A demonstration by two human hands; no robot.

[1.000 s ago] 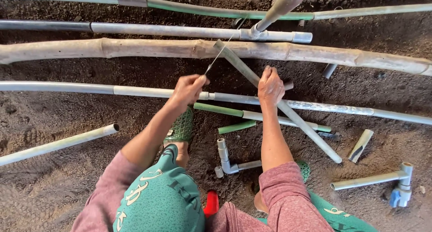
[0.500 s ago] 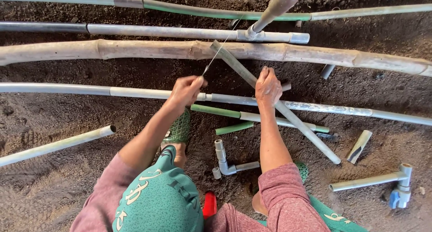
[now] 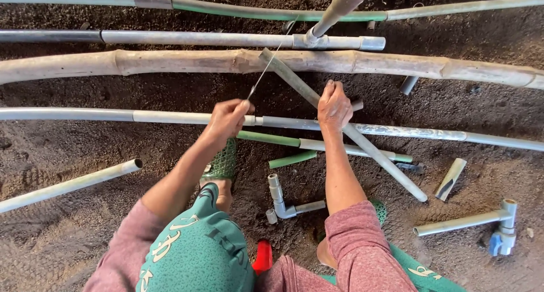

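Person crouched over bare soil among several pipes, seen from above. The left hand [image 3: 229, 117] is closed around the near end of a thin saw blade [image 3: 271, 60], whose long axis runs diagonally up and to the right, away from the person. Compared with 1 second ago, the blade reaches farther across the diagonal grey pipe [image 3: 340, 125], which suggests a forward cutting stroke in progress. The right hand [image 3: 334, 106] presses down on that pipe, fingers curled over it, and has kept the same spot. The pipe's long axis runs from the upper left, where its end rests against the bamboo pole [image 3: 170, 62], to the lower right, where its other end lies on the soil. It crosses over 1 long horizontal pipe [image 3: 85, 115]. A short elbow fitting [image 3: 283, 204] lies near the person's knees, and a valve piece [image 3: 501, 235] lies well apart at the right.
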